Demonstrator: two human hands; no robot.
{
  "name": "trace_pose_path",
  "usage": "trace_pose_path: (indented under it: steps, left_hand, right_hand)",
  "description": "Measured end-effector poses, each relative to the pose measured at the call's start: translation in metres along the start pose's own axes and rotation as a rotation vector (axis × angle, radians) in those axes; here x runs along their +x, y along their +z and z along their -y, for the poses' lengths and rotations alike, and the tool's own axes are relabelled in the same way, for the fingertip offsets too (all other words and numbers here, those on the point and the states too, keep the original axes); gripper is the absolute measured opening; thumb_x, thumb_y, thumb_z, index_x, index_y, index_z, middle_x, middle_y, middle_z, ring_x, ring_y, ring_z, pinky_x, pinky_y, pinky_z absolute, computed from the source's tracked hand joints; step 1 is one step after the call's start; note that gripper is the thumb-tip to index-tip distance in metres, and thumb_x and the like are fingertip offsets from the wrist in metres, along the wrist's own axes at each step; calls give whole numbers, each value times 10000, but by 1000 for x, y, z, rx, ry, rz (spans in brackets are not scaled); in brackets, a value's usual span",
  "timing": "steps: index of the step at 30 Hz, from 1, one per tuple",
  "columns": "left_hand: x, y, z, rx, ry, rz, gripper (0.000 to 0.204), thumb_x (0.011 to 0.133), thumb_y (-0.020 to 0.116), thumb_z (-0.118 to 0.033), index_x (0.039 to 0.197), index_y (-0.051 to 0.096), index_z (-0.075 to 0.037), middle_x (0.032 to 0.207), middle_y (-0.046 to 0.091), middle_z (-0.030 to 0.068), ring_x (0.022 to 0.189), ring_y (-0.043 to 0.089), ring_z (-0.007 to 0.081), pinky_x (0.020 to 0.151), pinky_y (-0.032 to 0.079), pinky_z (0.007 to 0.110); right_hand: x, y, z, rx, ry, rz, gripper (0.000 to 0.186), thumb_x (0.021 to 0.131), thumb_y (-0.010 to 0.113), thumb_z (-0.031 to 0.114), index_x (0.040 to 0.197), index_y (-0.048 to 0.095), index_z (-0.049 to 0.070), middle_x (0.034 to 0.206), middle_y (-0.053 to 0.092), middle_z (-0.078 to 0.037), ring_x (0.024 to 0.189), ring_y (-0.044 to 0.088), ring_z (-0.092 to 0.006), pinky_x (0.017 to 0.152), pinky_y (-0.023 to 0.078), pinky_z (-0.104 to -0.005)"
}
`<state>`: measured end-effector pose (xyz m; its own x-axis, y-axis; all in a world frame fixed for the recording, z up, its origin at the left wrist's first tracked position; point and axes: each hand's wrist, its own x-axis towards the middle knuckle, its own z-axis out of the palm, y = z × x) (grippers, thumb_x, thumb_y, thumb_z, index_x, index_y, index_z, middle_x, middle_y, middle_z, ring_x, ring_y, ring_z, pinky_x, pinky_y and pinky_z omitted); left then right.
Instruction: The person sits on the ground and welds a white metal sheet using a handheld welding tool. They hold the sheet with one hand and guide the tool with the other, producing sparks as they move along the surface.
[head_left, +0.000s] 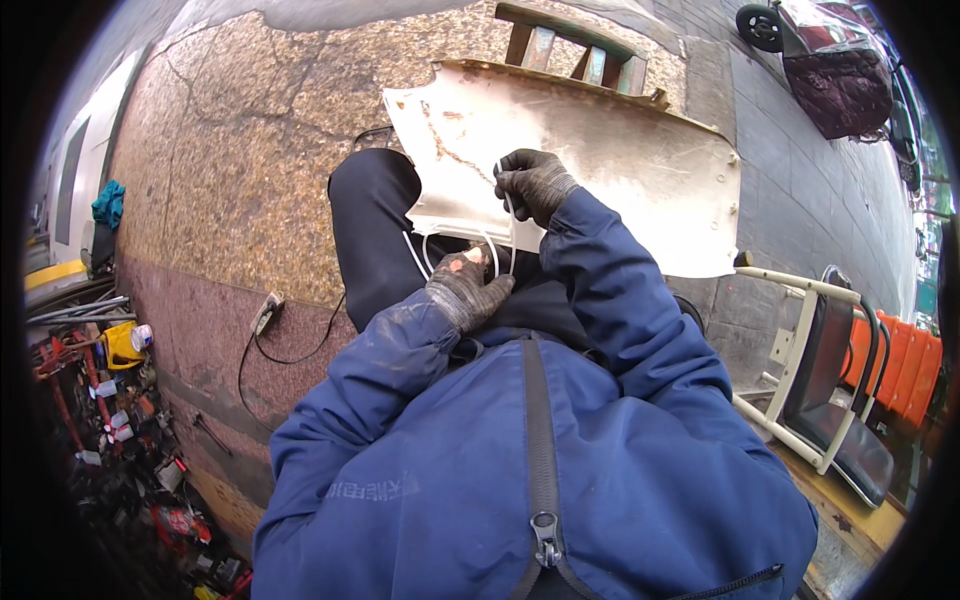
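Observation:
A large off-white curved panel (625,180) with rust stains lies across my dark-trousered lap, tilted against a weathered wooden stool. My right hand (532,187), in a grey work glove, pinches the upper part of a thin white strap (511,236) above the panel's near edge. Below it, my left hand (467,290), in a worn glove with skin showing at a finger, is curled at the strap's lower end and near other white loops; exactly what its fingers grip is hidden.
The stool (573,50) stands beyond the panel. At right are a chair (836,440), orange plastic items (900,370) and a covered vehicle (835,90). Jumbled tools and parts (125,420) line the lower left. A power strip (266,312) with a cord lies on the ground.

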<state>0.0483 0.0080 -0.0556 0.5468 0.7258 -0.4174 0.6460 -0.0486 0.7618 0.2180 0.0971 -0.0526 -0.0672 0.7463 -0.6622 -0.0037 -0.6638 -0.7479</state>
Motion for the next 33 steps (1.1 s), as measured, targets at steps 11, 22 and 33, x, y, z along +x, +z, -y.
trace_pose_path:
  steps: [11,22,33]
  left_hand:
    - [-5,-10,-12,-69,22,-80,406,767,608,-320,1038,538,-27,951,605,207,909,575,368,798,461,409]
    - [-3,2,4,-85,6,-130,356,762,613,-213,1072,555,-49,968,621,154,907,595,298,813,450,368]
    - [-2,-2,3,-147,41,-85,475,769,595,-340,1101,508,-11,1018,591,213,966,562,357,841,448,392]
  right_hand:
    - [13,5,9,-47,-36,4,73,761,570,10,832,588,11,613,577,-82,403,491,-141,330,381,-268]
    - [17,15,19,-81,-60,16,85,766,570,19,845,597,8,629,595,-87,424,514,-148,347,406,-275]
    - [23,17,18,-97,-74,30,79,777,568,33,847,598,11,634,600,-80,432,515,-146,351,409,-274]
